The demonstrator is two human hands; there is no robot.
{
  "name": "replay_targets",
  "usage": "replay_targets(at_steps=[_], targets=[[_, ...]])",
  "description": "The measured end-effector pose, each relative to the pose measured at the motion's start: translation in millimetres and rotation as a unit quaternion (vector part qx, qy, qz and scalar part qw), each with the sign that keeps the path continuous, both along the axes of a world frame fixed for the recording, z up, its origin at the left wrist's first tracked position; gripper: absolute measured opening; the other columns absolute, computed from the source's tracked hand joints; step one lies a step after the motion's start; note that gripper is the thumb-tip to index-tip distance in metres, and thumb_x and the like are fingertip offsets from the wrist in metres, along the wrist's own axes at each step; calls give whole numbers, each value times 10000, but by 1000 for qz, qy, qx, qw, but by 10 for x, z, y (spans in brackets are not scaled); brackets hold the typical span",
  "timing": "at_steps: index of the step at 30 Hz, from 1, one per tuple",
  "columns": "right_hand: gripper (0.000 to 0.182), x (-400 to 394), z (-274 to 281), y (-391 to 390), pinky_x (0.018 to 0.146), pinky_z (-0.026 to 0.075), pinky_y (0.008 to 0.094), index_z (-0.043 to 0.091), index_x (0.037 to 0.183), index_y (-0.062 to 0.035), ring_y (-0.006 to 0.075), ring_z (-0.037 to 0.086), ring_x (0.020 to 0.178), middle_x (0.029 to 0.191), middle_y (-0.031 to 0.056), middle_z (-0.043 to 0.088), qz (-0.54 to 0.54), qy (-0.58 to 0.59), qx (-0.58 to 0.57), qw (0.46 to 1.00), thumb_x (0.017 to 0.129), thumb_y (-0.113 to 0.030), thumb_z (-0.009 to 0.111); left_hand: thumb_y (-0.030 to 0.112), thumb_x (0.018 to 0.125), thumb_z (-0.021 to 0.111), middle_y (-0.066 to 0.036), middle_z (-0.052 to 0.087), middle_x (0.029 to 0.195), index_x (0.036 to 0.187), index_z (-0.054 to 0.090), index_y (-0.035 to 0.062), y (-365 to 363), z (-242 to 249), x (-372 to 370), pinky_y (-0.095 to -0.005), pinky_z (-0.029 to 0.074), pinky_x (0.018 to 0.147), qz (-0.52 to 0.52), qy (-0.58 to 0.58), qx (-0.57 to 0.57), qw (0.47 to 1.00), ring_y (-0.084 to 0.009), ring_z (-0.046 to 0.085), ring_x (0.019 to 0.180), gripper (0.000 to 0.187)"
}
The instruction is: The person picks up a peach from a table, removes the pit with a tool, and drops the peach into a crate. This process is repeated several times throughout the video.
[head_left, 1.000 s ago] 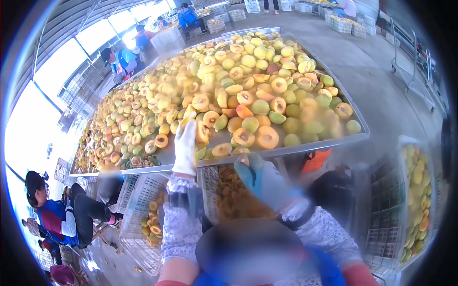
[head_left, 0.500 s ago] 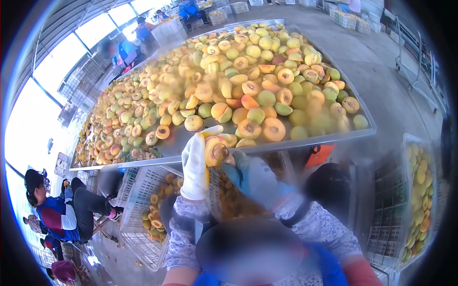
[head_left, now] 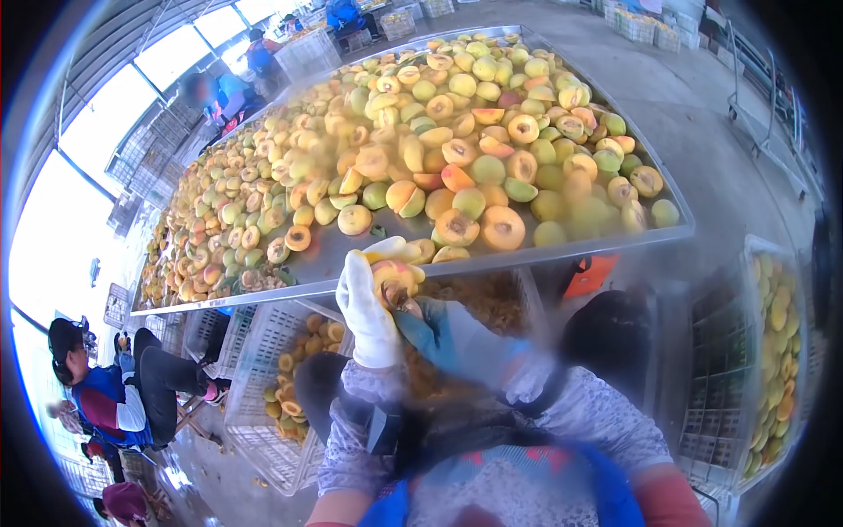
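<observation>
The left hand point(head_left: 367, 307) curls closely round a cut fruit point(head_left: 392, 276) near the tray point(head_left: 336, 256); the right hand point(head_left: 452, 334) (grip too blurred to tell) seemingly works its opened side, which calls for steady holding.

bright daylight pours in from the open left side point(head_left: 53, 228), burnt out to white; glare glints on the floor point(head_left: 177, 476); fisheye curves the roof point(head_left: 110, 83), with black corners and blue fringing at left; hazy smears soften the fruit point(head_left: 386, 149) and right hand point(head_left: 461, 338)
</observation>
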State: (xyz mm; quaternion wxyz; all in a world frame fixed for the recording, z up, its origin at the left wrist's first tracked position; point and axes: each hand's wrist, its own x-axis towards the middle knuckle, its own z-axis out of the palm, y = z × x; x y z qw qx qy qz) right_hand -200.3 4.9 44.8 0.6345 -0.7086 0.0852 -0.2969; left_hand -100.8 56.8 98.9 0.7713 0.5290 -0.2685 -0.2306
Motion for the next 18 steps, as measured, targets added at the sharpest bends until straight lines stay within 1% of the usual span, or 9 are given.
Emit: replay_targets(at_steps=[1, 4, 7, 9, 11, 13, 15, 16, 18], targets=[[401, 4, 46, 25, 714, 511, 354, 666, 1146, 18, 224, 656, 736, 814, 78, 716, 31, -22, 57, 998, 1079, -334, 485, 499, 1062, 386, -190, 703, 968, 1146, 639, -39, -25, -18, -28, -330, 547, 688, 23, 20, -20, 999, -242, 660, 735, 600], [431, -205, 454, -56, 663, 456, 283, 685, 1047, 3, 85, 508, 687, 738, -38, 600, 139, 103, 164, 971, 1086, -372, 476, 510, 1058, 381, -199, 700, 947, 1109, 649, -19, -37, 16, -55, -331, 542, 642, 30, 60, -20, 998, -254, 658, 709, 594], [442, -247, 444, -142, 625, 412, 265, 667, 899, -40, 72, 449, 637, 685, -45, 521, 209, 214, 226, 927, 1084, -393, 475, 529, 1046, 390, -199, 697, 910, 1069, 655, -3, 55, 29, 112, -335, 532, 603, -85, 3, 29, 996, -257, 653, 677, 595], [459, -263, 357, -121, 621, 403, 270, 631, 832, -62, 72, 447, 647, 678, -53, 502, 221, 178, 216, 934, 1086, -407, 464, 502, 1052, 409, -210, 708, 859, 1040, 665, -35, 85, 59, 151, -333, 549, 598, -118, -3, 38, 992, -259, 663, 636, 594], [448, -277, 348, -125, 625, 403, 275, 614, 827, -69, 72, 451, 664, 692, -55, 501, 230, 194, 212, 930, 1089, -397, 457, 483, 1055, 416, -214, 712, 821, 1010, 670, -48, 87, 72, 165, -332, 555, 584, -147, -8, 57, 988, -258, 664, 604, 591], [402, -305, 451, -134, 637, 411, 281, 618, 885, -61, 71, 461, 690, 727, -51, 518, 238, 262, 215, 910, 1093, -364, 455, 475, 1054, 409, -212, 708, 797, 981, 671, -43, 107, 59, 173, -331, 550, 561, -171, -9, 86, 981, -256, 658, 583, 585], [371, -309, 284, -129, 647, 419, 280, 618, 907, -58, 66, 471, 710, 743, -55, 527, 294, 216, 287, 886, 1095, -332, 453, 471, 1053, 407, -211, 704, 789, 957, 666, -37, 115, 28, 156, -332, 548, 556, -174, 31, 72, 982, -253, 659, 585, 579], [358, -311, 225, -136, 653, 423, 281, 618, 915, -58, 64, 477, 716, 748, -53, 533, 305, 203, 301, 881, 1095, -321, 454, 470, 1053, 405, -210, 702, 785, 945, 664, -34, 115, 13, 149, -333, 548, 553, -175, 51, 64, 981, -252, 659, 587, 576], [336, -320, 218, -151, 664, 432, 282, 619, 926, -59, 62, 490, 727, 755, -47, 544, 310, 185, 310, 880, 1094, -302, 458, 518, 1031, 423, -196, 676, 778, 917, 643, 14, 94, -16, 143, -335, 522, 554, -154, 48, 77, 984, -253, 621, 585, 562]])
